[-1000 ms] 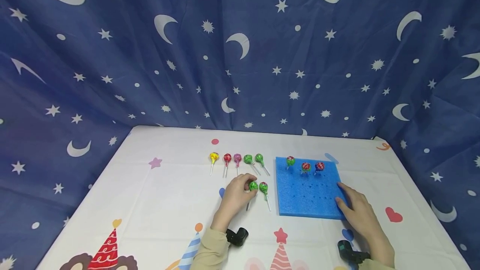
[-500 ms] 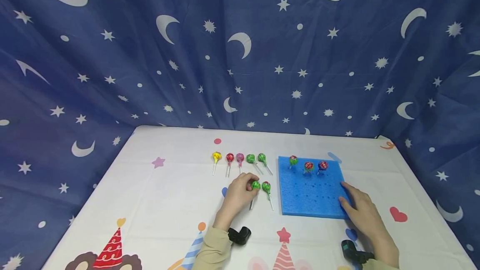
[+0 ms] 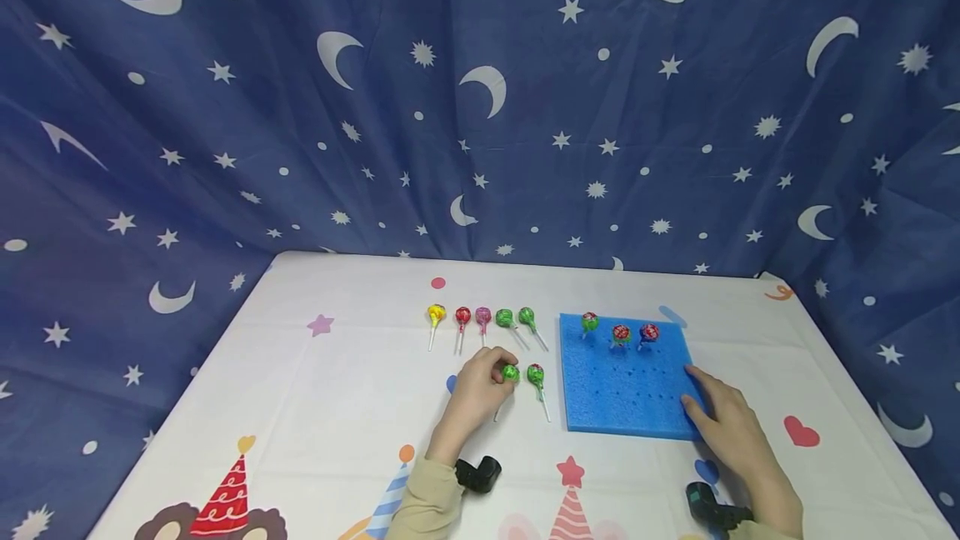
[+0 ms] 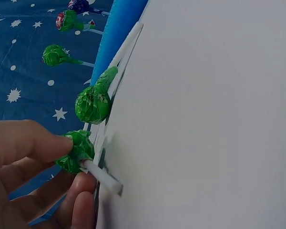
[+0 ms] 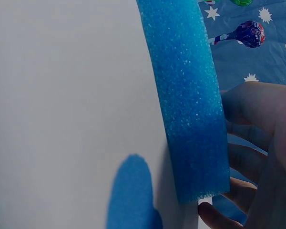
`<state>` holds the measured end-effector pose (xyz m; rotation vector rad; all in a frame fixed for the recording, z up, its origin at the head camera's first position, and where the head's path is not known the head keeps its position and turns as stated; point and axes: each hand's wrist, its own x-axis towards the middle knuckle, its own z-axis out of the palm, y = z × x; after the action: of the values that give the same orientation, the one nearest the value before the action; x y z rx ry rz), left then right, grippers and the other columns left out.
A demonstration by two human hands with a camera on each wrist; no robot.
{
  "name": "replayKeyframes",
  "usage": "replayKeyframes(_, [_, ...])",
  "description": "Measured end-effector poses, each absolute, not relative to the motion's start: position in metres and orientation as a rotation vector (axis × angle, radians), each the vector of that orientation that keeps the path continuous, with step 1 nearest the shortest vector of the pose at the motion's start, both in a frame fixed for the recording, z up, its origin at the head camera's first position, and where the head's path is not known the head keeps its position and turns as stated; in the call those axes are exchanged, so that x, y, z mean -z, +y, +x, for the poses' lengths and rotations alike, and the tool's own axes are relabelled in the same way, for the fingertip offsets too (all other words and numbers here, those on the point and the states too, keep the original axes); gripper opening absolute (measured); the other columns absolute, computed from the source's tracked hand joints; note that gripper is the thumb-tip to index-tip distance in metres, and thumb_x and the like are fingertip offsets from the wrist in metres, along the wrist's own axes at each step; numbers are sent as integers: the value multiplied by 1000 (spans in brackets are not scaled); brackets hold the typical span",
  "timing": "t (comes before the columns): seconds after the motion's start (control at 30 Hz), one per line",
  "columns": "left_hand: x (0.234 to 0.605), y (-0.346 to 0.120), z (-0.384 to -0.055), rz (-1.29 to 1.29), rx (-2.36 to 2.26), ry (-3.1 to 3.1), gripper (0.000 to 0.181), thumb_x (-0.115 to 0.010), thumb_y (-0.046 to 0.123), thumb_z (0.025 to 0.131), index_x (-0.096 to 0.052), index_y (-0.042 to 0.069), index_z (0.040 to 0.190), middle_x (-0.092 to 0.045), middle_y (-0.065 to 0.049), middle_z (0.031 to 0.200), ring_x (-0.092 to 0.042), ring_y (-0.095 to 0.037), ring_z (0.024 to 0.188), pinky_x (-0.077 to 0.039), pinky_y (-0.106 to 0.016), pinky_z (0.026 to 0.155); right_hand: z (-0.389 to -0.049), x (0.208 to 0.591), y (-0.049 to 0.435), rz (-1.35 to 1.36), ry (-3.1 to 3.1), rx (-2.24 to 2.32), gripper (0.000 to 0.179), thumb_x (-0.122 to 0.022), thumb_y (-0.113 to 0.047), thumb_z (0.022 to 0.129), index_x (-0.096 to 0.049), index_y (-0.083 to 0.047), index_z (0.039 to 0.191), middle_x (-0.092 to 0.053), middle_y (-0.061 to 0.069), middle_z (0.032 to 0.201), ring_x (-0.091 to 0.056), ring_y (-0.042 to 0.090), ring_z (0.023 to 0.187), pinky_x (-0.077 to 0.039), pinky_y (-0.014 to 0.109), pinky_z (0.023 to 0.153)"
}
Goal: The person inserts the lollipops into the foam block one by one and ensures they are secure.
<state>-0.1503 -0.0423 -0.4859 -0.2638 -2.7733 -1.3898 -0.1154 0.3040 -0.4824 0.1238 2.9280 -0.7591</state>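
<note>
My left hand point(image 3: 480, 386) pinches a green-wrapped lollipop point(image 4: 77, 151) by its round head, between thumb and fingers. Its white stick points toward the camera in the left wrist view. Just right of it another green lollipop point(image 3: 536, 374) lies on the table. A blue foam board point(image 3: 622, 411) with rows of small holes lies farther right. Three lollipops stand in its back part: a green one point(image 3: 590, 322), a red-and-green one point(image 3: 621, 333) and a red-and-blue one point(image 3: 649, 332). My right hand point(image 3: 731, 423) rests at the board's right edge, its fingers loosely extended.
Behind my left hand lies a row of lollipops: yellow point(image 3: 437, 313), red point(image 3: 462, 316), pink point(image 3: 483, 317) and two green ones point(image 3: 505, 318). A printed white cloth point(image 3: 337, 390) covers the table. A blue curtain point(image 3: 390, 148) hangs behind the far edge.
The head view has shifted slightly, so everything appears a little farther right. The stick of the pinched lollipop has tilted slightly back and forth. My right hand stays at the board's edge.
</note>
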Motion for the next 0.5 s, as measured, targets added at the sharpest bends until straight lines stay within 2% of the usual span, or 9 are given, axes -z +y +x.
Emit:
replayKeyframes(0.33, [479,-40,-146,-249,1508,-2724,25,-68,2,78,-66,12,101,-64,-6,102,-53,-6,72,-45,-17,64,-115,484,305,123,2937,759,66,-45,-40,99,-24,-2,150,-26,33,149,-22,57,134,-23,77,99])
replayKeyframes(0.5, [474,-37,-144,-254,1553,-2714,25,-67,3,79,-65,13,101,-63,-6,103,-53,-7,72,-45,-18,63,-115,485,305,122,2942,761,66,-45,-40,99,-25,-2,150,-27,33,149,-22,57,134,-22,76,99])
